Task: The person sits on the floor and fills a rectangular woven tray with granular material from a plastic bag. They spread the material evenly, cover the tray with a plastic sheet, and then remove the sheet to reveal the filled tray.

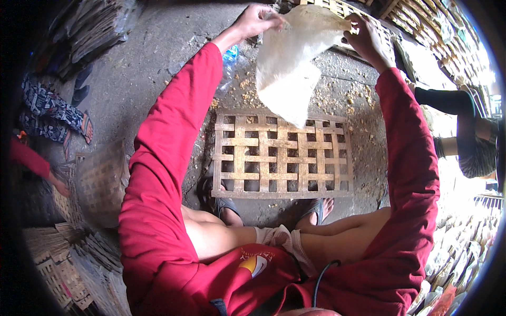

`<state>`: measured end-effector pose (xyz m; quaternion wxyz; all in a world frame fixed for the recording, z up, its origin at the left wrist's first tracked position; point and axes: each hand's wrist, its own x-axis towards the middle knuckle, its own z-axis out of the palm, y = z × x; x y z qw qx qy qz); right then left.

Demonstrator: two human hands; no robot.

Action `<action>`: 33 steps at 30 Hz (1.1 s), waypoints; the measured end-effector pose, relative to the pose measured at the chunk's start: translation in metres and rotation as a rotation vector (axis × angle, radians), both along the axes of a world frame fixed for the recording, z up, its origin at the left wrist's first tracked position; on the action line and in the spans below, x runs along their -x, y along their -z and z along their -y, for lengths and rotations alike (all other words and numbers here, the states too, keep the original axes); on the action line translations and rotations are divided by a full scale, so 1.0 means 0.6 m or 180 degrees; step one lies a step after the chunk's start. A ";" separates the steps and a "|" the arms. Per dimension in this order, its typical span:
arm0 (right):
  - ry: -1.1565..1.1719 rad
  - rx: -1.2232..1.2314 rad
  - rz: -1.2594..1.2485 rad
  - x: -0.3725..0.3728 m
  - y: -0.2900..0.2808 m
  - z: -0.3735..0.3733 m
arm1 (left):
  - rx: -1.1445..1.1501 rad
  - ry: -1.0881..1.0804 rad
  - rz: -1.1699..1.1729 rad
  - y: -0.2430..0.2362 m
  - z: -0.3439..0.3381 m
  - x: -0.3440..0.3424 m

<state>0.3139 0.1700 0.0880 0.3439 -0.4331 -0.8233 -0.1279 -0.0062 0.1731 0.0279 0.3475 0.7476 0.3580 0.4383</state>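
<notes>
**Tearing or creasing risked by uneven pull**

A thin, translucent whitish sheet (292,58) is held aloft, its lower tip overlapping, in view, the far edge of a rectangular woven bamboo lattice (282,156). Its edge is pinched by the right hand's (368,40) nearly closed fingers; the left hand's (256,22) are half-curled beside it, grip impossible to tell. Tearing could be caused by uneven tension, creasing by a slipped corner, soiling by scattered yellowish crumbs (246,84).
</notes>
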 end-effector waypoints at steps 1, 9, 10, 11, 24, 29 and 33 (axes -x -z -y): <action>0.0074 -0.0382 0.0035 0.017 -0.002 0.015 | -0.0064 0.0085 0.0162 -0.003 -0.005 0.002; -0.0790 0.0226 0.0144 0.094 -0.050 0.056 | -0.0581 0.0570 0.0281 -0.075 0.042 -0.084; -0.0735 0.0277 0.0060 0.099 -0.045 0.055 | -0.0464 0.0415 0.0358 -0.076 0.046 -0.081; -0.0678 0.0327 -0.0023 0.104 -0.041 0.054 | -0.0347 0.0261 0.0435 -0.075 0.052 -0.078; 0.0328 0.0245 -0.0115 0.064 -0.074 0.088 | -0.0217 -0.1446 -0.1746 0.077 0.056 0.040; 0.0380 -0.0571 0.0031 -0.083 0.006 -0.013 | -0.0519 -0.1745 -0.1422 0.080 0.036 0.079; 0.1066 0.0135 -0.0815 -0.181 0.033 -0.032 | -0.1168 -0.1847 -0.1491 0.089 0.015 0.101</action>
